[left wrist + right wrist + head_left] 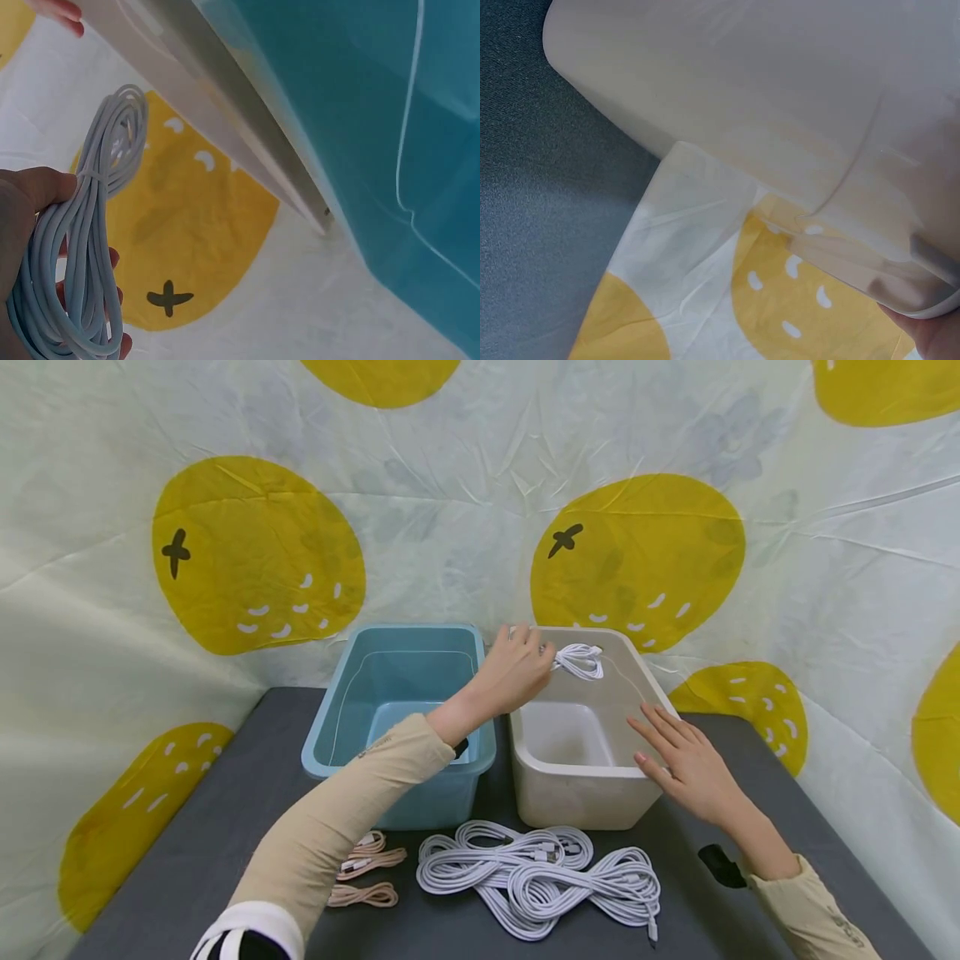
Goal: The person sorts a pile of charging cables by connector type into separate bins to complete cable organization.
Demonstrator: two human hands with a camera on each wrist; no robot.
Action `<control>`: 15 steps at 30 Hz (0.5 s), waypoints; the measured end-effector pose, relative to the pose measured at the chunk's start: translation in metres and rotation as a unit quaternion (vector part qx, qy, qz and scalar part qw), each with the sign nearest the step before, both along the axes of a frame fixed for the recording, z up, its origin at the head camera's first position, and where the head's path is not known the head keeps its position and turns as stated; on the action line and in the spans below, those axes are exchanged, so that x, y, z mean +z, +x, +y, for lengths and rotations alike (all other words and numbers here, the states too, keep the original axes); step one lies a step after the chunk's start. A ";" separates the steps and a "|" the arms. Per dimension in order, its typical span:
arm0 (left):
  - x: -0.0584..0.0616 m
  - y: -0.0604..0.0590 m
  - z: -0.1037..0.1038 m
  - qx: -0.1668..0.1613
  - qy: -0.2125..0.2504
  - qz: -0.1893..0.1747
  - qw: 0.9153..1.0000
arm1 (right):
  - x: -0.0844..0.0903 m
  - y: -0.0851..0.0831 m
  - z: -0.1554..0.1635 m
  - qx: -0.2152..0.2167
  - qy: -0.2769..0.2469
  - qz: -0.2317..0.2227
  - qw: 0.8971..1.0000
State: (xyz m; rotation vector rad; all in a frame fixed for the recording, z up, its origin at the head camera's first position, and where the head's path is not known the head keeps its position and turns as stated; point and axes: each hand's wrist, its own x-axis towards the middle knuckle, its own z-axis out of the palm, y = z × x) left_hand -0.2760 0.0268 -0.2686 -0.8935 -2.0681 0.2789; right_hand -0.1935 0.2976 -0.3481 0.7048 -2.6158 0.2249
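white cable (581, 661) at the beige bin (585, 799)

my left hand (516, 667) grips it mid-frame, near the bin's far rim; my right hand (686, 764), fingers spread, is by the right rim. tan cables (367, 895) lie at the bottom, left of centre.

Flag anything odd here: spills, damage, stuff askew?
No spill or visible damage; blue bin and beige bin both stand upright. Only mild untidiness: the white cables on the table overlap in a heap, with one plug sticking out at its near right.
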 end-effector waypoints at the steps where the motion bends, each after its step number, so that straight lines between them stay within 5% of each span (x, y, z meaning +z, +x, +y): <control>1: -0.001 -0.002 0.003 0.002 0.005 -0.004 1.000 | 0.000 0.000 0.000 -0.001 -0.001 0.000 1.000; 15: -0.012 -0.021 0.024 0.059 0.011 -0.052 0.997 | 0.000 0.000 -0.002 -0.007 -0.005 -0.010 1.000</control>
